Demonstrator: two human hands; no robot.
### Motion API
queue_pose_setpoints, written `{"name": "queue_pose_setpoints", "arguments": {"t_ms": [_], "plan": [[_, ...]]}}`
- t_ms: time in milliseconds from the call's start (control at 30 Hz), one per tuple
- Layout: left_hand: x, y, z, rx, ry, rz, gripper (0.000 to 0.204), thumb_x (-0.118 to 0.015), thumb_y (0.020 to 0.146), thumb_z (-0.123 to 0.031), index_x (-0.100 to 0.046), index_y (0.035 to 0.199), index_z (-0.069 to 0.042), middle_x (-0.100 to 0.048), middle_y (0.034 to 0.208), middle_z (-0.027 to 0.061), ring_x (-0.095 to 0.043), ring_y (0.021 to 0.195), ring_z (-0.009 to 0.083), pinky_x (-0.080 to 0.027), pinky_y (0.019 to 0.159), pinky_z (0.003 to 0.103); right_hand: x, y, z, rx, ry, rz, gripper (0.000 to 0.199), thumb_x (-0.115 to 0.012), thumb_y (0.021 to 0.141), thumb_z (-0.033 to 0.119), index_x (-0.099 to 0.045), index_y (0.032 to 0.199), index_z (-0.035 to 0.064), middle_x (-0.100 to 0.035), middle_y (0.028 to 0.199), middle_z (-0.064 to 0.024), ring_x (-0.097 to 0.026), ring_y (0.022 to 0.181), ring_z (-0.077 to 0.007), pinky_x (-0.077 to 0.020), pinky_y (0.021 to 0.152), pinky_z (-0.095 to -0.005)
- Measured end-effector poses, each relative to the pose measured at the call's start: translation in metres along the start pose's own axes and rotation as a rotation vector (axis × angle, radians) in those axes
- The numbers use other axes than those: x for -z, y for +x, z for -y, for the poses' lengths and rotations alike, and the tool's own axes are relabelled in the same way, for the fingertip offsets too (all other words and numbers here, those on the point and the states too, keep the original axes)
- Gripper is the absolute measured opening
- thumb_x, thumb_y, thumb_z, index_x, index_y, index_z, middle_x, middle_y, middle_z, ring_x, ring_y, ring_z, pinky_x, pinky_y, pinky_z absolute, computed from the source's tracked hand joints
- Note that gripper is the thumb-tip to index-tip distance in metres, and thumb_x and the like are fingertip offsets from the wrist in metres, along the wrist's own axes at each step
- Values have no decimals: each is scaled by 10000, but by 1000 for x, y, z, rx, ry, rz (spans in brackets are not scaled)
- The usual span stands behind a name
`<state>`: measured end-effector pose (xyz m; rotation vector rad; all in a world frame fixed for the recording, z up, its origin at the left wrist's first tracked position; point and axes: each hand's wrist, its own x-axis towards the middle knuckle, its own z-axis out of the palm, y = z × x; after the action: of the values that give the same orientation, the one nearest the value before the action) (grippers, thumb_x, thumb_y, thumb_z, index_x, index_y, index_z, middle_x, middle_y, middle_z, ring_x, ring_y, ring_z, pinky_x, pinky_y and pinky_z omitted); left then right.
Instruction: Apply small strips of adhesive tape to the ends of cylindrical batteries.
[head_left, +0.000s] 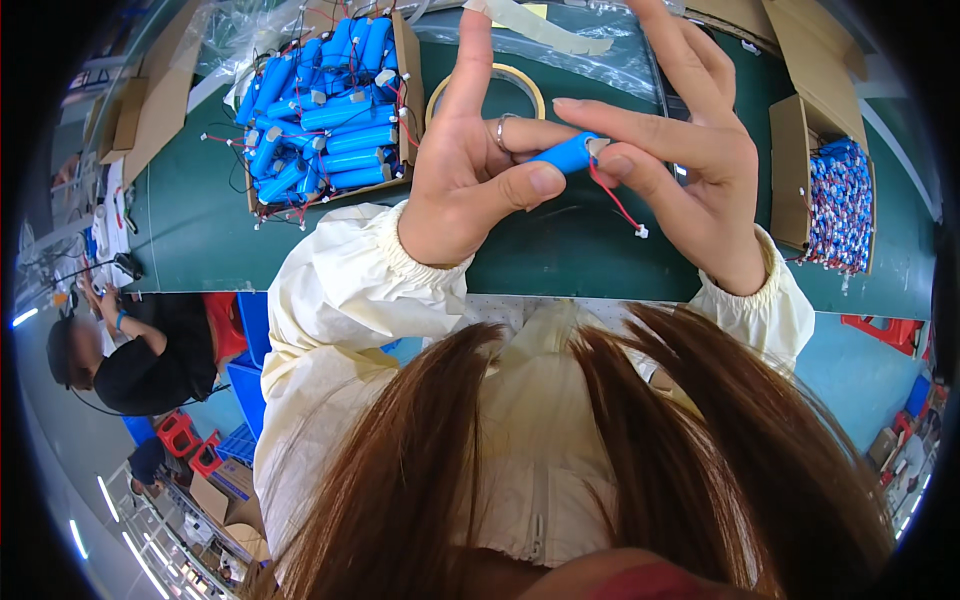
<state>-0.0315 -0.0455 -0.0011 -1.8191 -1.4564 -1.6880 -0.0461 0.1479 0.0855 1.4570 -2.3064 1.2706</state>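
Observation:
Between my hands is a blue cylindrical battery (567,156), tilted, with a whitish patch at its right end. Red and dark wires run down from that end to a small white connector (641,231). My left hand (448,180) pinches the battery's body between thumb and fingers; its index finger points up, with a strip of pale tape (560,37) at the tip. My right hand (712,165) closes thumb and forefinger on the battery's wired end, its other fingers raised. Behind my left fingers lies a roll of tape (537,92), partly hidden.
An open cardboard box (408,75) heaped with blue wired batteries stands at the left of the green table (200,235). Another box (790,180) at the right holds many small wired parts (840,205). Clear plastic bags (625,70) lie at the back. A person (145,360) sits at far left.

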Motion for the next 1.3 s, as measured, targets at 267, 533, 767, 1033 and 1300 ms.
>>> {"name": "queue_pose_setpoints", "arguments": {"t_ms": [267, 533, 767, 1033, 1300], "plan": [[-44, 30, -52, 907, -373, -829, 985, -589, 809, -66, 248, 1325, -115, -612, 964, 165, -555, 686, 137, -427, 575, 216, -9, -9, 15, -167, 1, -303, 347, -775, 563, 184, -689, 887, 94, -383, 1279, -263, -399, 1087, -284, -332, 834, -348], [-47, 33, -49, 872, -490, -875, 967, -580, 809, -45, 228, 1335, -119, -610, 933, 163, -508, 634, 104, -414, 557, 218, -11, -12, 10, 40, -141, -287, 229, -747, 532, 96, -718, 746, 171, -487, 1184, -204, -433, 1005, -272, -345, 795, -323], [-45, 29, -51, 912, -450, -866, 965, -586, 802, -43, 209, 1344, -116, -603, 859, 125, -516, 633, 104, -410, 551, 216, -10, -9, -6, 148, -108, -57, 181, -602, 725, 117, -693, 879, 96, -480, 1238, -152, -377, 1114, -267, -292, 920, -344], [-43, 31, -51, 922, -445, -786, 967, -603, 779, -43, 173, 1355, -99, -612, 814, 85, -522, 605, 82, -411, 540, 193, -8, -4, -12, 60, 295, 223, 300, -450, 852, 265, -656, 975, 85, -362, 1341, -152, -352, 1177, -263, -268, 952, -353], [-42, 38, -52, 911, -381, -775, 965, -611, 767, -35, 150, 1358, -78, -610, 785, 67, -552, 635, 71, -423, 560, 170, -21, -13, -20, -97, 835, 181, 245, -467, 867, 199, -664, 937, 72, -388, 1329, -115, -401, 1068, -175, -327, 853, -290]]}}
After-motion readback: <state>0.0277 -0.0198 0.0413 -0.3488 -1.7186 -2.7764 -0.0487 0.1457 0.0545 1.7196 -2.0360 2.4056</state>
